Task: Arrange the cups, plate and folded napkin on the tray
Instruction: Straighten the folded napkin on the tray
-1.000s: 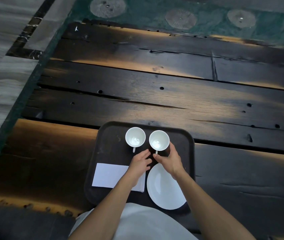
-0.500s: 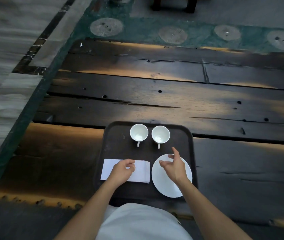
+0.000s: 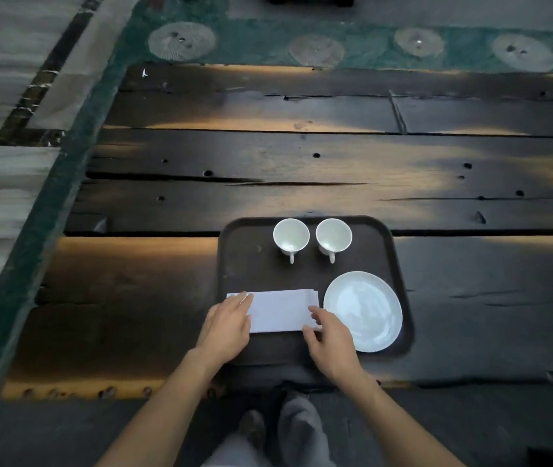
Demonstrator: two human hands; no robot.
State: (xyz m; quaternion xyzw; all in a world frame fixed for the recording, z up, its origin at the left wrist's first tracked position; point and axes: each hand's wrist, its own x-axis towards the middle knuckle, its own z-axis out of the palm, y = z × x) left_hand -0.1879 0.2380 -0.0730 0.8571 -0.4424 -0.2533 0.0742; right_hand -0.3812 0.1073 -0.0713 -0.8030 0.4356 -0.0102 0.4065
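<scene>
A dark rectangular tray (image 3: 241, 257) lies on the wooden table near its front edge. Two white cups, the left cup (image 3: 291, 236) and the right cup (image 3: 333, 235), stand side by side at the tray's far side, handles pointing toward me. A white plate (image 3: 364, 310) fills the tray's near right corner. A white folded napkin (image 3: 280, 310) lies flat to the left of the plate. My left hand (image 3: 226, 326) rests with straight fingers on the napkin's left end. My right hand (image 3: 329, 335) touches its right end with fingers extended.
The table (image 3: 302, 163) is made of dark, cracked wooden planks with small holes and stretches far beyond the tray. A green patterned floor strip (image 3: 302, 45) runs behind the table and down its left side. My legs show below the table's front edge.
Both hands left the cups and came back to the napkin, one at each end. The napkin now lies straighter beside the plate. The camera view shifted and pulled back.
</scene>
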